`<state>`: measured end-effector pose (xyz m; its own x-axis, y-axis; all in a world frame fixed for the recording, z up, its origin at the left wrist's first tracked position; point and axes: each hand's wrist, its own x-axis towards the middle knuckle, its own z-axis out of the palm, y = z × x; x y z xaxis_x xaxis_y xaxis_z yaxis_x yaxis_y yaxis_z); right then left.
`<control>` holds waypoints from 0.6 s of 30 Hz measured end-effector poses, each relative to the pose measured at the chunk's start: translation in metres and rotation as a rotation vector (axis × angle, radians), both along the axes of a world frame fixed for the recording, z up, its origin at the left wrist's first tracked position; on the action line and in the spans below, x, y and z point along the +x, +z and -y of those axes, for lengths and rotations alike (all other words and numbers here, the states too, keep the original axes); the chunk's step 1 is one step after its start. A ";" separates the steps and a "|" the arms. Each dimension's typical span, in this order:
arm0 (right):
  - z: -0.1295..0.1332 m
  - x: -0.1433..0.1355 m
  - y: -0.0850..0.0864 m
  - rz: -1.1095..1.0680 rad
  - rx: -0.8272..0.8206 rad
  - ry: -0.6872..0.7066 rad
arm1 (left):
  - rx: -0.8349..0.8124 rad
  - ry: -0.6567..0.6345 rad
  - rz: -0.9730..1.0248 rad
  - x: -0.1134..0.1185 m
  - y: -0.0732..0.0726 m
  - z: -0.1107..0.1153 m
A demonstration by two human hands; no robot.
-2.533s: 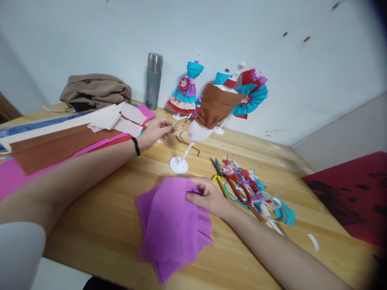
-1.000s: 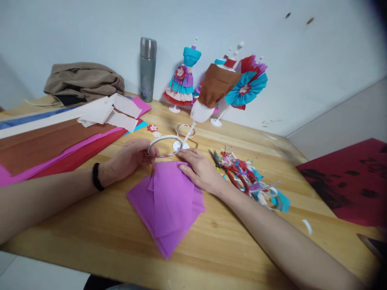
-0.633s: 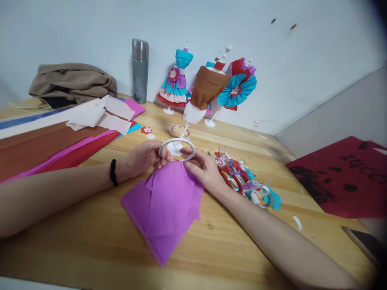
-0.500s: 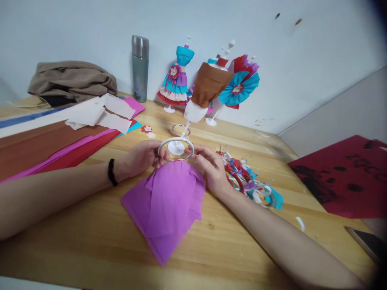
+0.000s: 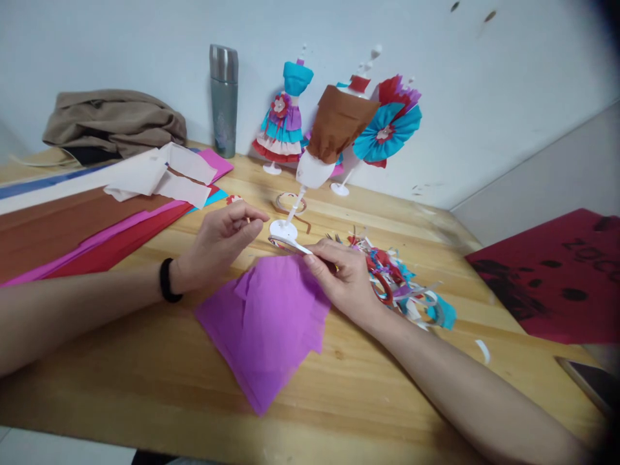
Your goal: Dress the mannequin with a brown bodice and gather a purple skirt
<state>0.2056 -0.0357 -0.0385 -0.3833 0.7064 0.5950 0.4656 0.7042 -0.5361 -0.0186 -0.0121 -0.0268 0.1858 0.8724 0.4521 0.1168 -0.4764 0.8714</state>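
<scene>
A thin white roll of tape point(image 5: 289, 244) is pinched between the thumb and fingers of my right hand point(image 5: 346, 274), tilted almost edge-on above the purple crepe paper point(image 5: 271, 329). My left hand point(image 5: 225, 236) is held off the table to the left, apart from the roll, thumb and index tips close together; anything between them is too small to make out. Just beyond the roll stands a small white dress-form stand point(image 5: 314, 173) wearing brown crepe paper point(image 5: 341, 123). Behind its base lies another roll of tape point(image 5: 278, 203) with a loose brown strip.
Crepe paper sheets point(image 5: 62, 236) spread at left, near a folded brown cloth point(image 5: 113, 123). A thermos point(image 5: 223, 103) and dressed mini forms point(image 5: 290, 129) stand by the wall. Scraps point(image 5: 387, 268) and red-handled scissors point(image 5: 383, 287) lie at right, before a red bag point(image 5: 557, 278).
My left hand has let go of the tape roll and moved left and up. The roll has turned from face-on to nearly edge-on in my right hand.
</scene>
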 end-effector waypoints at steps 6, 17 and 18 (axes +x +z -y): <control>0.001 -0.002 -0.002 0.107 0.158 0.022 | 0.113 -0.085 -0.205 0.003 -0.002 0.013; -0.004 -0.002 -0.009 0.090 0.200 0.035 | 0.294 -0.042 -0.212 0.000 -0.017 0.003; -0.004 -0.002 -0.010 0.082 0.192 0.033 | 0.317 -0.033 -0.209 -0.001 -0.017 0.003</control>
